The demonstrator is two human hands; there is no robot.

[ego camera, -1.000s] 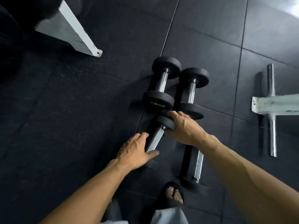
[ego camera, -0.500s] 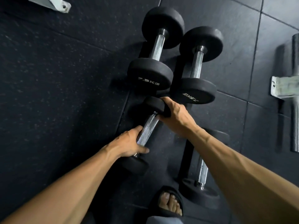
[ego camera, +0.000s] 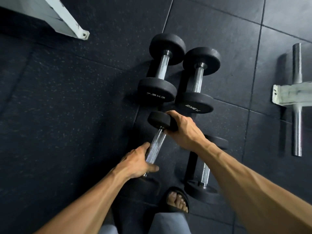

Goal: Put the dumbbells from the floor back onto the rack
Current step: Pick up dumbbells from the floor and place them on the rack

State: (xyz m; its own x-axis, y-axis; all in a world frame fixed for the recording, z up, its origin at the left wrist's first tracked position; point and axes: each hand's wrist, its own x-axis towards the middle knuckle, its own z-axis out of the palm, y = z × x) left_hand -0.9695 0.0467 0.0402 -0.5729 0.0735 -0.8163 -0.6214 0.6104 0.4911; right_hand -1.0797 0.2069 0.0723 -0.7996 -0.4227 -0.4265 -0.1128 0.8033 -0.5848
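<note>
**Four dumbbells on the floor, one in our hands**

Four dumbbells show on the black rubber floor (ego camera: 67, 115). We have both hands on the nearest dumbbell (ego camera: 156, 146), centre of frame, lying at a slant. Our left hand (ego camera: 135, 162) is wrapped round the low end of its chrome handle; our right hand (ego camera: 182, 129) is cupped over the upper rubber head, fingers curled on its rim. Whether it's off the floor yet, can't tell.

Handling, as we judge it: rigid steel and rubber, dense, weight sits in both heads, so it'll tip if held off-centre. Knurled handle gives good friction, so best hold is mid-handle, w/ the other hand steadying a head. Smooth round head is the slippier spot. Not fragile, but our sandalled foot (ego camera: 177, 200) is right below, bottom centre, so a drop would hurt.

Others: the 7.5KG dumbbell (ego camera: 160, 70) and its neighbour (ego camera: 197, 78) lie side by side, upper centre; a fourth dumbbell (ego camera: 205, 174) sits lower right, partly under our right forearm. White frame bits at upper left (ego camera: 64, 19) and right edge (ego camera: 290, 93); can't tell if either is the rack.
</note>
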